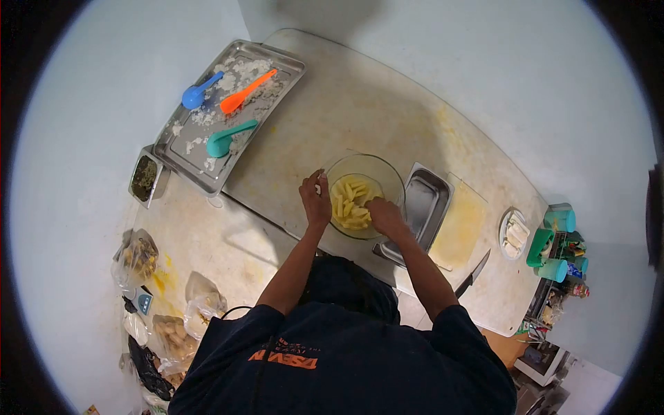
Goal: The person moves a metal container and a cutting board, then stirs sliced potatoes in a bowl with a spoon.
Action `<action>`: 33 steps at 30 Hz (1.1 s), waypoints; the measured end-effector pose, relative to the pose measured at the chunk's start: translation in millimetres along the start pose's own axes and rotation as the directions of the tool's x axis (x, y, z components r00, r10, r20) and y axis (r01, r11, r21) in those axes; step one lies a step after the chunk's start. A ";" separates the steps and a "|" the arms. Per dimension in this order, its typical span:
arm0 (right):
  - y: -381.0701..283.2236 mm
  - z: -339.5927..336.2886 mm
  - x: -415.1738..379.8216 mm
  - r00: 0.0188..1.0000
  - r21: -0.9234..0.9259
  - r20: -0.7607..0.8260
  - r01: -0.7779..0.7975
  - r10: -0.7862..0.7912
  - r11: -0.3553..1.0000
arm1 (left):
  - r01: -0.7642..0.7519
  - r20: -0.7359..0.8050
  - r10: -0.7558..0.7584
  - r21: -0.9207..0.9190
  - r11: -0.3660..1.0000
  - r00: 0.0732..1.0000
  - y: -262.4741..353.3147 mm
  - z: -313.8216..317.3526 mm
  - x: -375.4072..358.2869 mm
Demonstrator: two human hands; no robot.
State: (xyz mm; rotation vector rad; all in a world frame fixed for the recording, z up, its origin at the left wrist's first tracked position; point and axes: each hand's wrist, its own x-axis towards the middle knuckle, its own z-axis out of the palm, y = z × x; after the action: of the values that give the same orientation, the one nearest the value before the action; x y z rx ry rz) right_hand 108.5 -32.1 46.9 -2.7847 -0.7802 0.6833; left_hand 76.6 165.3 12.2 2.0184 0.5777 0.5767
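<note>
A clear glass bowl (pixel 395 181) stands on the counter in front of me, holding pale yellow cut strips (pixel 351 200) that look like potato. My right hand (pixel 387 217) reaches over the bowl's right side, its curled fingertips down among the strips; what they grip is hidden. Beside the left rim is my left hand (pixel 316 199), fingers bent together near the glass. Anything inside that hand is too small to make out. An emptied-looking steel pan (pixel 423 204) sits right of the bowl, next to a yellow-stained cutting board (pixel 459 225).
A large steel tray (pixel 181 153) at the upper left carries blue, orange and green scoops (pixel 220 142) and white residue. A knife (pixel 473 274) lies right, near a plate of white pieces (pixel 514 235). Left are a small steel container (pixel 147 181) and bagged food (pixel 174 339).
</note>
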 end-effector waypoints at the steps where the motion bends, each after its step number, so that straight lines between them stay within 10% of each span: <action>1: -1.4 0.2 -3.8 1.000 0.014 -0.010 0.022 -0.021 1.000 | 0.000 0.000 0.000 -0.004 1.000 1.000 -0.7 0.3 -0.4; 18: -2.9 -43.9 25.9 0.934 -0.317 -0.352 -0.055 -0.064 0.947 | 0.092 0.091 -0.091 -0.012 0.996 0.992 9.7 -5.6 2.1; 33: 13.2 -4.5 27.3 1.000 0.036 -0.029 0.001 0.000 0.999 | 0.068 0.067 -0.066 -0.025 0.997 0.996 4.9 -3.5 1.2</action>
State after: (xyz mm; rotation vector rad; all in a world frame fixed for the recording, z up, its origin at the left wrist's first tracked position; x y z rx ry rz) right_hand 137.3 -29.1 36.7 -2.7556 -0.7559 0.6492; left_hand 76.2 166.0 18.3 1.9766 0.5925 0.4735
